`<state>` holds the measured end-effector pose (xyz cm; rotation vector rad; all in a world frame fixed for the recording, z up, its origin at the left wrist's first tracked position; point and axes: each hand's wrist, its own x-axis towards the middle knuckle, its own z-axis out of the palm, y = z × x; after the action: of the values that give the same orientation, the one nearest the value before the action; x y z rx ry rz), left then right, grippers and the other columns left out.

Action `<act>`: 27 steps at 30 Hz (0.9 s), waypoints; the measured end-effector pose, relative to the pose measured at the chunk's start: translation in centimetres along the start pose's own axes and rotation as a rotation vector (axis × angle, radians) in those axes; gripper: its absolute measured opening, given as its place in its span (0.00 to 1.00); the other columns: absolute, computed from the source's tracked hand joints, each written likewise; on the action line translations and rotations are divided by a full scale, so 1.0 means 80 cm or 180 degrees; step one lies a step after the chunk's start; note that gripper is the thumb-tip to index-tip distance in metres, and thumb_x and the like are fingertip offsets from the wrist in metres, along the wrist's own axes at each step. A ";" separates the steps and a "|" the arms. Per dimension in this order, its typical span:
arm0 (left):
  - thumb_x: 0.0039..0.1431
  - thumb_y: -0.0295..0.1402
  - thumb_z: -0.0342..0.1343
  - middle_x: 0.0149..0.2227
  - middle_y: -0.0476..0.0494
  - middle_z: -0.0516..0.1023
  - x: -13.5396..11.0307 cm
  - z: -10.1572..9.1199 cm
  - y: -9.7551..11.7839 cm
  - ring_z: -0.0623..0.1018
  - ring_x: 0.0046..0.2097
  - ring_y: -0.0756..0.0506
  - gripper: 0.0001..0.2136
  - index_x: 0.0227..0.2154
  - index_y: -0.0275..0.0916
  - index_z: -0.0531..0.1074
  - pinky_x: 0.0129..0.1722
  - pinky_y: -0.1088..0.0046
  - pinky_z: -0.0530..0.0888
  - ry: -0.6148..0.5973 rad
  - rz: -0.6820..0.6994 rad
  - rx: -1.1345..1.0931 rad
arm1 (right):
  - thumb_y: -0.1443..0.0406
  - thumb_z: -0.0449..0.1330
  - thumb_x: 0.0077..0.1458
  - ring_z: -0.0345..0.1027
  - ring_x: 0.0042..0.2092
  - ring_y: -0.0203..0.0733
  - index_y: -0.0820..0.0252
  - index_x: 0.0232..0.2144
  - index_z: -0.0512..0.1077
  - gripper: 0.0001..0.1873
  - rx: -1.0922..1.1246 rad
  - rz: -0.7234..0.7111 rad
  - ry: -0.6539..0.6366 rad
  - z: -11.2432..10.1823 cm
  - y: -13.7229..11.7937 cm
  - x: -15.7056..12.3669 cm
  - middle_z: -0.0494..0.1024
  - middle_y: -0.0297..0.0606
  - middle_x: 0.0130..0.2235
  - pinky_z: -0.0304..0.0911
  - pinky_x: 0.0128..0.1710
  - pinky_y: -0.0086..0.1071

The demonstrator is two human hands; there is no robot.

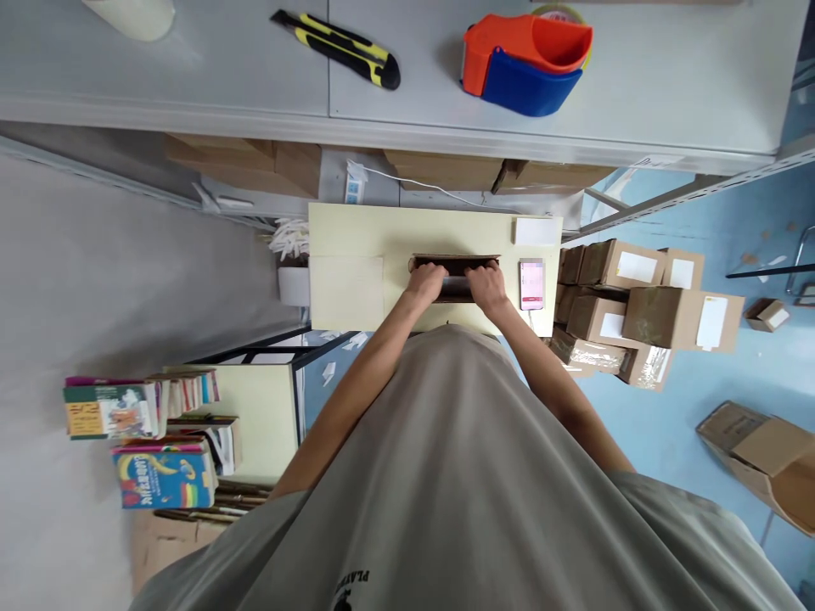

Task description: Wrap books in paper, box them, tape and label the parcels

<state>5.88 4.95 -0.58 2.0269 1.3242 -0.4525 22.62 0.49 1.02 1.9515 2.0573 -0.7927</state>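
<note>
Cardboard box (453,256) is right at the fingers, sitting on the pale table (347,231), mouth up, dark inside

How's it held?

Left hand (428,278) at its left end, right hand (486,283) at its right end, roughly level. Fingers bent in over the end edges; looks like each hand pinches a wall. Tips mostly hidden, so can't tell how hard

Why both ends?

Likely balance: opposed grips stop it skidding or twisting, and the gap between the hands leaves a view in

Anything in that gap?

Something greyish (456,288) between the two sets of fingers, too small to identify

And the phone (531,285)?

Just right of the right-hand fingers, lit screen up, same table. Probably there so the person can read it without letting go. White card (535,231) lies past it, farther from the body

Cutter (344,51) and tape dispenser (531,66)?

Beyond the fingers on the grey shelf (413,106), cutter leftward, dispenser rightward. Presumably parked there to stay off the work surface

Rest of the right side?

Stacked parcels (649,310), well out past the phone, white labels (637,266) facing the camera, maybe so they read from above

Left?

Books (166,480), well apart from the left-hand fingers and nearer the body, piled together, perhaps for easy reach
</note>
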 end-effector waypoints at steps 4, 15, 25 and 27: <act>0.70 0.16 0.53 0.55 0.21 0.89 -0.005 0.008 0.006 0.88 0.59 0.29 0.21 0.54 0.32 0.89 0.59 0.53 0.81 -0.0004 -0.0179 0.0035 | 0.72 0.62 0.73 0.90 0.51 0.66 0.65 0.50 0.88 0.14 0.0008 0.0068 -0.0032 0.011 -0.009 0.008 0.92 0.63 0.46 0.69 0.71 0.65; 0.73 0.23 0.59 0.61 0.36 0.84 -0.080 0.048 -0.093 0.87 0.53 0.41 0.21 0.64 0.42 0.82 0.54 0.65 0.86 0.2347 -0.0259 -0.1761 | 0.67 0.56 0.76 0.87 0.53 0.57 0.60 0.62 0.84 0.22 0.1231 0.0478 0.1384 -0.001 0.118 -0.087 0.87 0.55 0.60 0.82 0.56 0.50; 0.67 0.25 0.67 0.57 0.39 0.85 -0.042 0.059 -0.100 0.86 0.43 0.46 0.24 0.65 0.43 0.82 0.50 0.68 0.85 0.1425 0.0153 -0.1998 | 0.69 0.67 0.68 0.86 0.42 0.47 0.55 0.73 0.79 0.32 0.1723 0.0147 0.0378 0.031 0.125 -0.040 0.89 0.45 0.51 0.83 0.54 0.43; 0.66 0.26 0.70 0.59 0.37 0.84 -0.038 0.060 -0.099 0.87 0.43 0.45 0.24 0.64 0.42 0.82 0.54 0.65 0.85 0.1318 0.0187 -0.1928 | 0.69 0.68 0.68 0.85 0.42 0.47 0.53 0.71 0.80 0.31 0.1630 0.0181 0.0266 0.034 0.114 -0.030 0.89 0.44 0.51 0.81 0.54 0.42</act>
<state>-2.19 1.69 -4.89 1.6749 1.4127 0.3845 31.13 -3.08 -2.33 2.3154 1.9704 -1.3532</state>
